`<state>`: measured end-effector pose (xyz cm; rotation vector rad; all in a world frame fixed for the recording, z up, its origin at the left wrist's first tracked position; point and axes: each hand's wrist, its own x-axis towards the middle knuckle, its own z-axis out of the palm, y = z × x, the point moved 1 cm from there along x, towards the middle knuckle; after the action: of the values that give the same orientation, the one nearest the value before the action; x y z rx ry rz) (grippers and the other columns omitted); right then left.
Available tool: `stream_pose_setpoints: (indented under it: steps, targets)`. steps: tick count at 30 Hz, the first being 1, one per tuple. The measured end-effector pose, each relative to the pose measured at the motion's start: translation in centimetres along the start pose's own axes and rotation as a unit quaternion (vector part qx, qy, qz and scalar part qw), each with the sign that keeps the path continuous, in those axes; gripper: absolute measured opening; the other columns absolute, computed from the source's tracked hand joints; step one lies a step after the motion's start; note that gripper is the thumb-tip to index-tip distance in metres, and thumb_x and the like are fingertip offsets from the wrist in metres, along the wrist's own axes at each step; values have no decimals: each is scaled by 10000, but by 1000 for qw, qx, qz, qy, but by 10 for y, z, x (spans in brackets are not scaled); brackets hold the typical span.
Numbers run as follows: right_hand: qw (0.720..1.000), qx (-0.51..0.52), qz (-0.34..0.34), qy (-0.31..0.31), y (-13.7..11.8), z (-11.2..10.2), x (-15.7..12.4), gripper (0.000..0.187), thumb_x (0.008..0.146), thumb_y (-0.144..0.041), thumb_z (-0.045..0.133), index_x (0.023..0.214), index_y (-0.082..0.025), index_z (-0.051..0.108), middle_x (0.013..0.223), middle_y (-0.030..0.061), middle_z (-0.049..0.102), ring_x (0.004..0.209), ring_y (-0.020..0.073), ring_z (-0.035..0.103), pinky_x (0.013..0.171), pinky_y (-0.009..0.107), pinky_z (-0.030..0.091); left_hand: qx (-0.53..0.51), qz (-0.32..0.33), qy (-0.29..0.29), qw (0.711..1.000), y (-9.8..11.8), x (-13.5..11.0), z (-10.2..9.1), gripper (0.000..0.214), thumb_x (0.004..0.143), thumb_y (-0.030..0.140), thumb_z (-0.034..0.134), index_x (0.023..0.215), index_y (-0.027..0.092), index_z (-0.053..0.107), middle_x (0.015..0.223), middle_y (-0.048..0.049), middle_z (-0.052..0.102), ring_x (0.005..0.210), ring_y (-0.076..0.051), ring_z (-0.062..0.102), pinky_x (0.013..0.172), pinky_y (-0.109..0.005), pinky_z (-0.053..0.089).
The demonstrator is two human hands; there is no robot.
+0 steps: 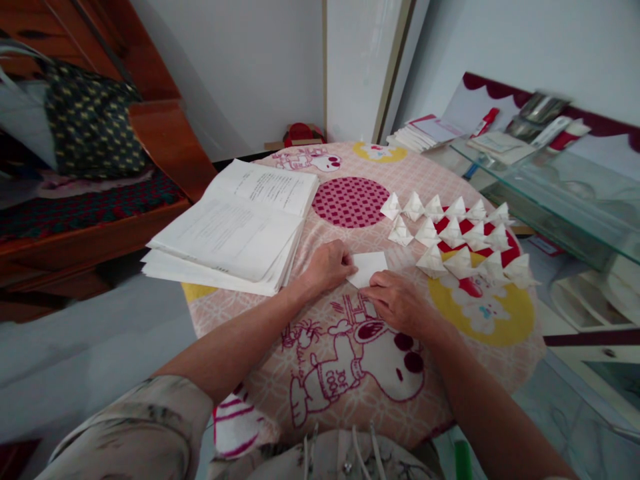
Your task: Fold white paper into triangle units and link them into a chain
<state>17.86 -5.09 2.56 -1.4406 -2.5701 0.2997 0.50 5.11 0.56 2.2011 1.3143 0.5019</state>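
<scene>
A small folded square of white paper (369, 267) lies between my two hands at the middle of the round table. My left hand (331, 264) pinches its left edge, fingers bent and pressed together. At its lower right edge my right hand (395, 299) grips the paper with curled fingers. To the right stand several folded white paper shapes (453, 233) with pointed tops, set out in rows. A stack of printed sheets (235, 220) lies left of my hands, its pages spread open.
A patterned cloth (370, 407) with cartoon figures covers the table. To the right is a glass shelf (560, 193) with papers and small items, close to the table edge. A wooden bench (170, 147) with a dark patterned bag (93, 120) stands at the left.
</scene>
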Motion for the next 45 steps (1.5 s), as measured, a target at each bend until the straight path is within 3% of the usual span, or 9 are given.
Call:
stream_pose_setpoints:
  steps: [13, 23, 40, 45]
  targets:
    - [996, -81, -21, -34, -12, -4, 6, 228, 956, -104, 505, 836, -175, 685, 899, 81, 635, 843, 201, 557, 775, 329, 446, 10, -2, -9, 1000, 3, 0, -2, 86, 785, 175, 715, 708, 140, 704, 863, -52, 683, 774, -153, 615, 746, -283, 483]
    - [997, -26, -60, 44, -2, 10, 4, 195, 933, -115, 531, 870, -179, 703, 1206, 120, 671, 1033, 246, 582, 928, 403, 493, 10, 0, -7, 1000, 2, 1, -2, 86, 770, 176, 722, 692, 140, 724, 794, -44, 678, 724, -149, 603, 706, -269, 473]
    - [997, 16, -69, 44, 8, 11, 9, 135, 927, -194, 607, 828, -196, 698, 1083, 92, 699, 986, 239, 558, 900, 416, 488, 9, 10, 0, 1000, 0, 4, 1, 88, 754, 168, 731, 674, 131, 720, 761, -39, 657, 696, -145, 586, 679, -272, 464]
    - [996, 17, -70, 48, 7, 9, 9, 170, 926, -183, 611, 787, -203, 705, 1132, 85, 711, 952, 226, 569, 897, 410, 487, -11, 65, 11, 998, -9, -1, -1, 32, 765, 156, 720, 781, 129, 719, 856, -55, 672, 763, -158, 624, 740, -289, 518]
